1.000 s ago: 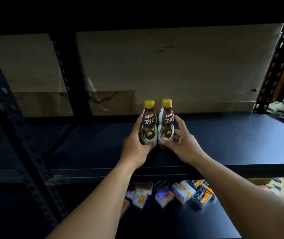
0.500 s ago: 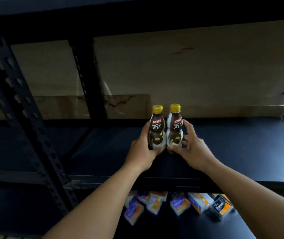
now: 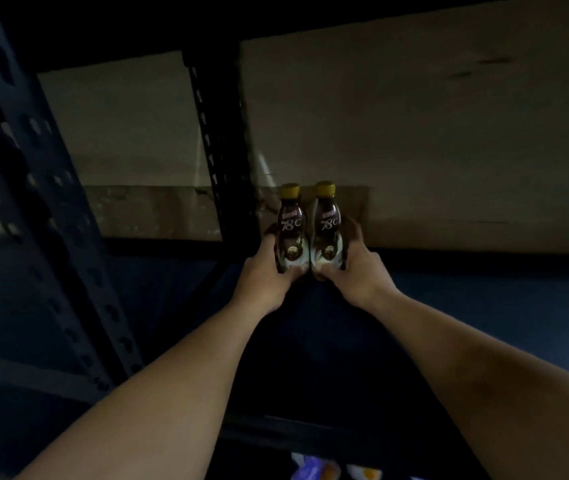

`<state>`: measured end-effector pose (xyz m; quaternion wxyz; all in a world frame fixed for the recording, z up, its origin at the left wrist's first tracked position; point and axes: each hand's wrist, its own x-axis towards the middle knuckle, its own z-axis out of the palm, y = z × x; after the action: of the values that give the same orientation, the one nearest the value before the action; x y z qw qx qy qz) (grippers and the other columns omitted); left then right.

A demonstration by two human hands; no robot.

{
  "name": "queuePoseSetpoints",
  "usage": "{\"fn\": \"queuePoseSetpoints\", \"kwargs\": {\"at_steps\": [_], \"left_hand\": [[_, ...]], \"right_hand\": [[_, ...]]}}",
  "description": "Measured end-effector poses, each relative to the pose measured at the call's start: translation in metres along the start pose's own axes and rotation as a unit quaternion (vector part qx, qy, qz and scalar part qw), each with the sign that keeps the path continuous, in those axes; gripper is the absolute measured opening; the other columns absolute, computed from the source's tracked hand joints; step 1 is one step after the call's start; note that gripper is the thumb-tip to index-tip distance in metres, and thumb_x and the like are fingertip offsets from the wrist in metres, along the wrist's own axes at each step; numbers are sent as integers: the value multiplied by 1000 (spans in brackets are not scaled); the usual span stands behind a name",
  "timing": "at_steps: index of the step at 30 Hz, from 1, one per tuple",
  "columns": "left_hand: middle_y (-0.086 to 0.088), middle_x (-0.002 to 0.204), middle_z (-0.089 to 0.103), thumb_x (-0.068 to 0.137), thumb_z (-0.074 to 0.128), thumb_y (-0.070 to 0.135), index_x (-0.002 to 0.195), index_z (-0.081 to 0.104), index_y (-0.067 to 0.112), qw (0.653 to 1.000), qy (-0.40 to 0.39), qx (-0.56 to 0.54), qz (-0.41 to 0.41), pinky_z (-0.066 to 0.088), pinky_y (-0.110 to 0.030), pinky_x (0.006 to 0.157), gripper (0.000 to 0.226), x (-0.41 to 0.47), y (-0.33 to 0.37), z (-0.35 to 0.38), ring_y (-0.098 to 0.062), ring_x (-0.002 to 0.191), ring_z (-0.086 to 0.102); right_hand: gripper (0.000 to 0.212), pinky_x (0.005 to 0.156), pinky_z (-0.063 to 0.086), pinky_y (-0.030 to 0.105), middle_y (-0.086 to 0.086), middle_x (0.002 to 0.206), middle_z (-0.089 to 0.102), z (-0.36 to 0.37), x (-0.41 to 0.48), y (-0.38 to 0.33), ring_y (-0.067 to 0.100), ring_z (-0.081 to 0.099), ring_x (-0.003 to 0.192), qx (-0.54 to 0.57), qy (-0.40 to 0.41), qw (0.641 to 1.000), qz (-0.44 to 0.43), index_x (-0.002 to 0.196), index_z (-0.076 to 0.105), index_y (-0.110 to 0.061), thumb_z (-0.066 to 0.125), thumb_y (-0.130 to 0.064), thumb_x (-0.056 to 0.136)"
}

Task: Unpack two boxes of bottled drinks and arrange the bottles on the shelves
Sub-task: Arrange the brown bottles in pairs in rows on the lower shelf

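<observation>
Two brown-and-white drink bottles with yellow caps stand upright side by side, deep on the dark shelf (image 3: 484, 306) near its back wall. My left hand (image 3: 262, 282) grips the left bottle (image 3: 290, 230) around its lower body. My right hand (image 3: 355, 271) grips the right bottle (image 3: 326, 230) the same way. The bottles touch each other. Their bases are hidden behind my fingers, so I cannot tell whether they rest on the shelf.
A perforated black upright (image 3: 44, 220) rises at the left, and another post (image 3: 220, 150) stands at the back just left of the bottles. A cardboard backing (image 3: 414, 133) closes the rear. Small packets (image 3: 314, 469) lie on the lower shelf.
Both hands have pushed the two bottles further back toward the rear wall. My view has moved in closer and the scene has darkened.
</observation>
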<state>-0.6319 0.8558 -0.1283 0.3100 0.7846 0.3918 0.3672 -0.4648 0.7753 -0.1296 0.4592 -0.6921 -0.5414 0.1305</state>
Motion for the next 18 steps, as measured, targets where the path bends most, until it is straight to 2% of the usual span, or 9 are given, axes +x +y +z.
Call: {"fn": "queuePoseSetpoints", "kwargs": {"at_steps": [2, 5, 7, 9, 12, 13, 15, 18], "left_hand": [[9, 127, 62, 89, 76, 33, 144, 42, 36, 1000, 2, 12, -16, 38, -21, 92, 65, 19, -7, -1, -15, 122, 57], [-2, 144, 56, 90, 74, 37, 157, 19, 39, 999, 5, 54, -2, 41, -29, 100, 87, 43, -16, -2, -27, 129, 54], [-4, 149, 52, 92, 71, 34, 159, 3, 44, 998, 1, 62, 6, 41, -34, 106, 96, 54, -22, -2, -30, 131, 53], [-3, 151, 49, 94, 67, 37, 154, -6, 56, 998, -2, 60, 4, 43, -39, 110, 96, 60, -27, -1, -31, 132, 52], [-1, 155, 45, 95, 65, 36, 152, -7, 60, 998, 1, 59, 21, 41, -40, 111, 95, 66, -31, 3, -30, 134, 50], [0, 155, 45, 95, 66, 33, 153, -6, 59, 998, 5, 56, 28, 41, -39, 111, 96, 66, -33, 4, -29, 135, 49], [2, 155, 45, 94, 67, 30, 155, -2, 56, 998, 13, 47, 43, 39, -37, 112, 96, 66, -35, 4, -27, 137, 48], [3, 155, 45, 94, 68, 31, 155, 2, 55, 998, 16, 35, 51, 37, -30, 107, 93, 69, -37, 4, -26, 137, 47]], "right_hand": [[89, 91, 51, 32, -2, 124, 68, 9, 21, 3, 20, 65, 110, 3, -4, 1000, -4, 154, 10, -45, 73, -32, 93], [92, 105, 46, 35, 2, 143, 59, 18, 47, 5, 24, 59, 126, -7, -3, 1000, -11, 161, 9, -35, 72, -32, 94], [84, 109, 39, 31, 4, 155, 49, 22, 57, 3, 26, 51, 136, -41, -10, 999, -29, 163, 12, -27, 66, -31, 99], [76, 104, 35, 22, 3, 156, 47, 23, 63, 4, 24, 49, 138, -46, -7, 998, -48, 162, 17, -26, 63, -30, 102], [94, 98, 27, 7, -1, 153, 49, 25, 67, 10, 9, 46, 136, -25, 5, 998, -61, 164, 3, -24, 69, -18, 98], [101, 98, 27, 5, -3, 152, 50, 26, 67, 12, 3, 45, 132, -20, 13, 998, -66, 164, -1, -26, 72, -16, 95], [102, 99, 29, 4, -8, 154, 45, 26, 68, 14, -3, 43, 130, 4, 19, 997, -81, 165, -2, -28, 72, -14, 95], [100, 107, 29, 13, -9, 161, 39, 28, 70, 17, 7, 42, 139, -23, 30, 995, -90, 164, 0, -37, 72, -24, 95]]}}
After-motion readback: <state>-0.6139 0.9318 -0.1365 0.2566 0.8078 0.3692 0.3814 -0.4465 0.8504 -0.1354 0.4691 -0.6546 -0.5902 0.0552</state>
